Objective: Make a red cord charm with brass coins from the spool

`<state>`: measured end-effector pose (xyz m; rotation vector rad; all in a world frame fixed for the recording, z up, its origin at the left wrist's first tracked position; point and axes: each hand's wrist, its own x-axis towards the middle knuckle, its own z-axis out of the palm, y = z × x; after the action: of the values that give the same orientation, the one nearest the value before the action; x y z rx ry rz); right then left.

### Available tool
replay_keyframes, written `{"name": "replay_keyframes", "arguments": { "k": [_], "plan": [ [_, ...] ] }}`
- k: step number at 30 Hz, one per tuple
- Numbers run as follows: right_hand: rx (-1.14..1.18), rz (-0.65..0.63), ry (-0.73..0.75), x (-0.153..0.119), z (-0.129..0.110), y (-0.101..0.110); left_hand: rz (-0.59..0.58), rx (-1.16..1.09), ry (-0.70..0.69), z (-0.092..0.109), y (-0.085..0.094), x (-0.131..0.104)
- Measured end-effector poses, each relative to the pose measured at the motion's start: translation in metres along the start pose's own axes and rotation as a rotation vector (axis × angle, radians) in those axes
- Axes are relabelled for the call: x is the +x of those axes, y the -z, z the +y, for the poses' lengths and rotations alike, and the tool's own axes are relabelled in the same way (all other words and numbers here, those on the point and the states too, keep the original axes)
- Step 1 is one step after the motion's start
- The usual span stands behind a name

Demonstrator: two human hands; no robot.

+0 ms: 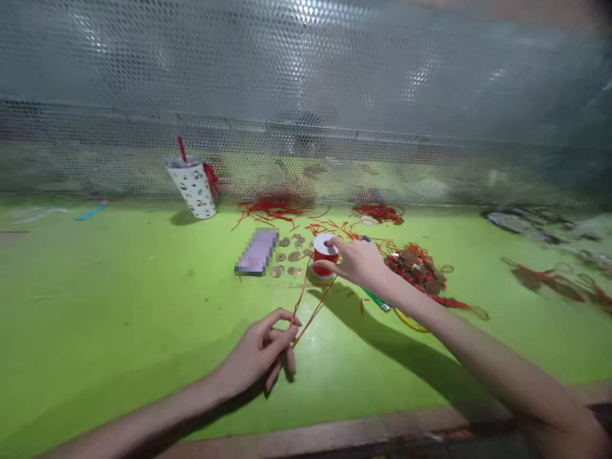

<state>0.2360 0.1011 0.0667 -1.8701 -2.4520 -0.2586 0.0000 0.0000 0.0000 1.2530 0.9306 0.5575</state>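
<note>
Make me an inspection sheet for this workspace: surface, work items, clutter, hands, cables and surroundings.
Surface: green tabletop, shadowed under both arms
Work items: spool upright; red cord running from it; coin-like discs laid out beside it
Clutter: red cord scraps; dark tangled pile; patterned cup with straw; flat purple item, pixelated
Hands: left hand pinches the cord; right hand holds the spool
Cables: nothing seen
Surroundings: patterned screen behind
</note>
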Motion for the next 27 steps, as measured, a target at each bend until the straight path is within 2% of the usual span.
{"name": "replay_keyframes", "arguments": {
  "k": [5,8,10,12,14,20,23,27],
  "plan": [
    [0.071,-0.040,0.034,0.010,0.005,0.003,0.004,0.016,-0.056,-0.002,0.002,0.006],
    [0.161,0.033,0.099,0.011,0.018,0.007,0.007,0.044,-0.119,-0.002,0.001,0.002],
    [0.209,0.095,0.113,0.013,0.027,0.013,0.049,0.094,-0.171,0.001,0.000,-0.003],
    [0.264,0.102,0.137,0.016,0.035,0.021,0.108,0.153,-0.213,0.004,0.000,-0.008],
    [0.343,0.062,0.180,0.022,0.041,0.027,0.136,0.173,-0.213,0.006,0.001,-0.011],
    [0.576,-0.116,0.390,0.039,0.051,0.028,0.080,0.110,-0.085,-0.004,0.004,-0.015],
    [0.604,-0.209,0.422,0.041,0.054,0.022,0.074,0.123,-0.098,-0.006,0.001,-0.019],
    [0.567,-0.258,0.456,0.043,0.061,0.014,0.054,0.153,-0.093,-0.006,-0.004,-0.028]
  ]
}}
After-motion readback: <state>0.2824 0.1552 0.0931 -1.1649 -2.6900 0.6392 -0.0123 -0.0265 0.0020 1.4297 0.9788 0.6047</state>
